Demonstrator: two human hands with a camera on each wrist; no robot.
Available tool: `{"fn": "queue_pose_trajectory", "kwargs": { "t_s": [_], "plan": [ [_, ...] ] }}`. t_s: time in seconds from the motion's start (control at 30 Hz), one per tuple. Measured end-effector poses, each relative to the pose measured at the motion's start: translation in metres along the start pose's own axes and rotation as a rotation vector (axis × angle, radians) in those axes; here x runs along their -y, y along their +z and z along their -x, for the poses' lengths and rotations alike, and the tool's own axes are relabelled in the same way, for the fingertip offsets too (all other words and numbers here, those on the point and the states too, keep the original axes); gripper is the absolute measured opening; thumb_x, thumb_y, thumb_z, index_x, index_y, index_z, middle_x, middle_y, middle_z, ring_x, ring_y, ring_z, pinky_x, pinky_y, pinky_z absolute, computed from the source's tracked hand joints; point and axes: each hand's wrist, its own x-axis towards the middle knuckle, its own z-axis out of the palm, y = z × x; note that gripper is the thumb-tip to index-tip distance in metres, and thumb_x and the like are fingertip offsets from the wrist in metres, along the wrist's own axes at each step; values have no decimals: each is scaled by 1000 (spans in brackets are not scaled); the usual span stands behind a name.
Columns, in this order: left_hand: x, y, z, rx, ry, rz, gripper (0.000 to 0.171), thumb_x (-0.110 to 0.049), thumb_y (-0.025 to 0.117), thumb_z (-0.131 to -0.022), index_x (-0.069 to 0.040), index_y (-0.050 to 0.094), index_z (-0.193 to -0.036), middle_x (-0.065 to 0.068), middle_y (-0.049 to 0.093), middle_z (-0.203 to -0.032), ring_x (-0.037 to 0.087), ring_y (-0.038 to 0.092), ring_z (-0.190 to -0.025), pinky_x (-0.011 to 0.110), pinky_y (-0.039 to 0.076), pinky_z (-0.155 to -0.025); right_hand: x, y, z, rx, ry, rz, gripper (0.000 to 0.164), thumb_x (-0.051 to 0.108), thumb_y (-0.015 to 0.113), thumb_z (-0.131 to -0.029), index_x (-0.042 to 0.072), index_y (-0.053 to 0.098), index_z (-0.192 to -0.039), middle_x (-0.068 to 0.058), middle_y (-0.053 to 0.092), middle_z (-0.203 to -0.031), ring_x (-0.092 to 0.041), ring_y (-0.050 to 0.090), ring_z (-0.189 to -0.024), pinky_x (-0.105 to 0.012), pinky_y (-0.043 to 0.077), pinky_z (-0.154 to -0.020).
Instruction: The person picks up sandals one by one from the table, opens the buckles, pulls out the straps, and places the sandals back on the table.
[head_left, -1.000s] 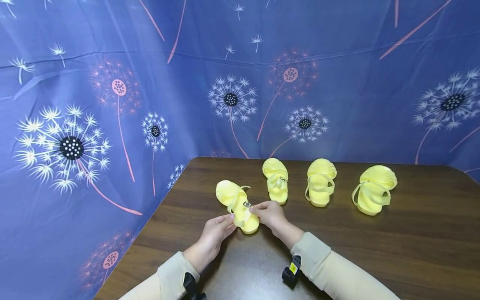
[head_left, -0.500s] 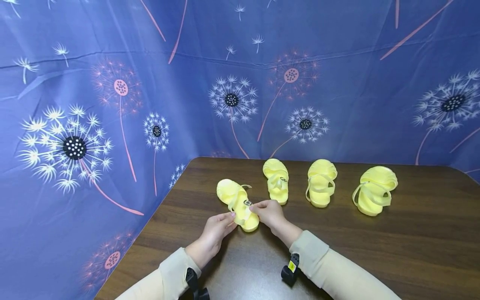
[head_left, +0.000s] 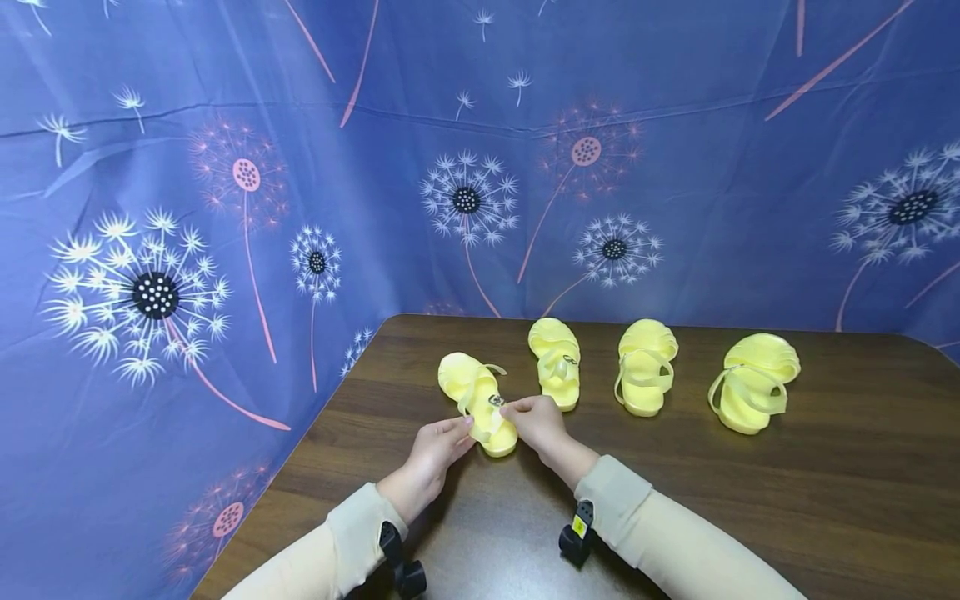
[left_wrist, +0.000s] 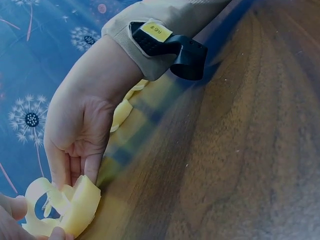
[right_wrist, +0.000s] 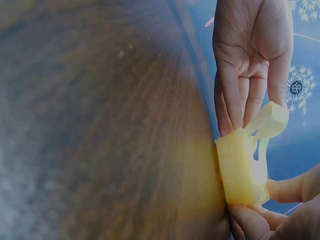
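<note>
A pale yellow sandal (head_left: 459,377) rests at the left of the table, toe pointing away and to the left. My left hand (head_left: 435,454) grips its left side near the heel, thumb at the strap. From the right, my right hand (head_left: 542,427) pinches the sandal's other side beside a small dark buckle (head_left: 497,401). The left wrist view shows the heel and looped strap (left_wrist: 42,192) between both hands. Thumb and fingers of the right hand (right_wrist: 295,205) hold the heel's side in the right wrist view, with the left hand (right_wrist: 252,60) opposite.
Three more yellow sandals stand along the back of the brown table (head_left: 847,483): one with a fastened-looking strap (head_left: 553,362), one in the middle (head_left: 647,367) and one at right (head_left: 753,383), both with loose-looking loops. A blue dandelion-print curtain (head_left: 360,208) hangs behind and at left.
Both hands and the sandal between them have shifted slightly away from me across the table. Their hold on it stays the same. The whole head view has drifted a little.
</note>
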Motion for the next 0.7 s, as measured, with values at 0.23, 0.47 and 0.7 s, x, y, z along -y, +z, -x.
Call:
{"fn": "queue_pose_trajectory", "kwargs": {
  "t_s": [0.23, 0.47, 0.7],
  "plan": [
    [1, 0, -7, -24, 11, -6, 39, -9, 56, -98, 21, 51, -123, 30, 59, -125, 18, 65, -103, 41, 45, -105, 1, 2, -4, 1, -13, 20, 21, 13, 67, -89, -5, 73, -96, -19, 70, -104, -26, 62, -99, -35, 54, -81],
    [0, 3, -13, -42, 22, -17, 40, -11, 56, -98, 20, 53, -122, 29, 60, -124, 15, 66, -99, 39, 47, -103, 4, 0, -9, -3, -6, 32, 21, 14, 67, -90, -6, 73, -96, -20, 69, -107, -31, 61, -105, -38, 54, -83],
    [0, 2, -19, -59, 8, -51, 37, -11, 55, -99, 18, 54, -122, 30, 57, -128, 15, 66, -100, 40, 46, -104, 3, 4, -12, -8, 14, 49, 21, 15, 67, -90, -3, 74, -99, -18, 69, -111, -31, 60, -110, -41, 52, -90]
  ]
}}
